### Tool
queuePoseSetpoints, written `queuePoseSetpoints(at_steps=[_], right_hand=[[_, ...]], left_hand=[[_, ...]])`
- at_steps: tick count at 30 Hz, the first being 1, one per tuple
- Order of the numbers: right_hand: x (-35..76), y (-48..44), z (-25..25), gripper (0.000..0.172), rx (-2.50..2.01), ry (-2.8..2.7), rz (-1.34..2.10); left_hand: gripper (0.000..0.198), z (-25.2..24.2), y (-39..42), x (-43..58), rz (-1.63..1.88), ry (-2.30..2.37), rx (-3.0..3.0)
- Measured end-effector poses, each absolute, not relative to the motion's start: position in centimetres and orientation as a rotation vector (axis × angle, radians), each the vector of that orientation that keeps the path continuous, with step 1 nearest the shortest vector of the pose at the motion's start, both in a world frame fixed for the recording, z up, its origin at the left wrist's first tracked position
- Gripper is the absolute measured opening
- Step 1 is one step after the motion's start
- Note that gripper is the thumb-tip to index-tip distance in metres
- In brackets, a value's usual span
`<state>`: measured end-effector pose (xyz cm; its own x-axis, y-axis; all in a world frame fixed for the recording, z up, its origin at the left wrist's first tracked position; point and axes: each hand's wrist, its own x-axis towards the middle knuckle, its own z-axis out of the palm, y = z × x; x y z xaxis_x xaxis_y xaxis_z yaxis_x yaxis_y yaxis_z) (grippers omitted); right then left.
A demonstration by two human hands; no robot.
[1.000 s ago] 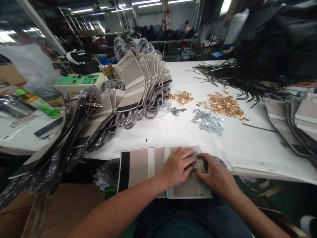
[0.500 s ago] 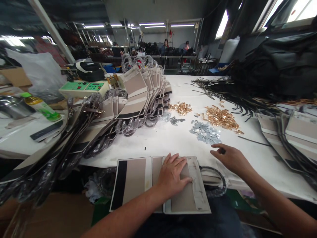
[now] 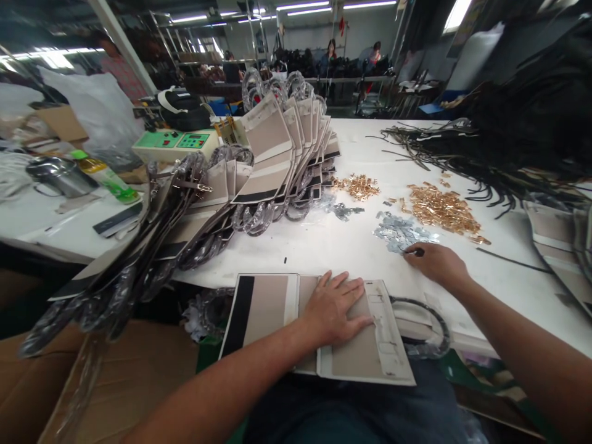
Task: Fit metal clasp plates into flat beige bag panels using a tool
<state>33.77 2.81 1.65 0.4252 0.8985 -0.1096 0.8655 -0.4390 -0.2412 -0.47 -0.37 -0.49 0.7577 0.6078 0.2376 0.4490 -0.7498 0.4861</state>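
The single head camera looked forward and down across the white bench [image 3: 324,246], close above its near edge, with the workshop behind.

Person's left hand [image 3: 335,308] lay flat, fingers spread, on a beige bag panel [image 3: 361,351] at the near edge of the white surface [image 3: 324,246]. Right hand [image 3: 437,264] was stretched out to the silver parts pile [image 3: 400,229], fingertips at a small dark piece, grip unclear. Gold clips [image 3: 439,206] lay just beyond. Stacked bags [image 3: 277,148] stood off left.

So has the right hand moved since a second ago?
Yes: the right hand left the beige bag panel, going forward and rightward to the silver clips pile.
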Motion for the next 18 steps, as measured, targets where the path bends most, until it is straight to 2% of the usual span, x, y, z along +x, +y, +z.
queuePoseSetpoints(at_steps=[2, 6, 12, 18], right_hand=[[33.8, 2.9, 1.6, 0.033, -2.531, -1.565, 0.323], [34.0, 3.2, 1.6, 0.055, -2.537, -1.537, 0.291], [33.9, 4.3, 2.2, 0.034, -2.58, -1.563, 0.275], [33.1, 3.7, 2.6, 0.032, -2.588, -1.661, 0.137]], left_hand=[[0.067, -0.7, -0.4, -0.5, 0.565, 0.801, 2.554], [0.067, -1.1, -0.6, -0.6, 0.62, 0.79, 2.561], [0.065, -1.2, -0.7, -0.8, 0.639, 0.798, 2.594], [0.065, -0.9, -1.0, -1.2, 0.55, 0.737, 2.702]])
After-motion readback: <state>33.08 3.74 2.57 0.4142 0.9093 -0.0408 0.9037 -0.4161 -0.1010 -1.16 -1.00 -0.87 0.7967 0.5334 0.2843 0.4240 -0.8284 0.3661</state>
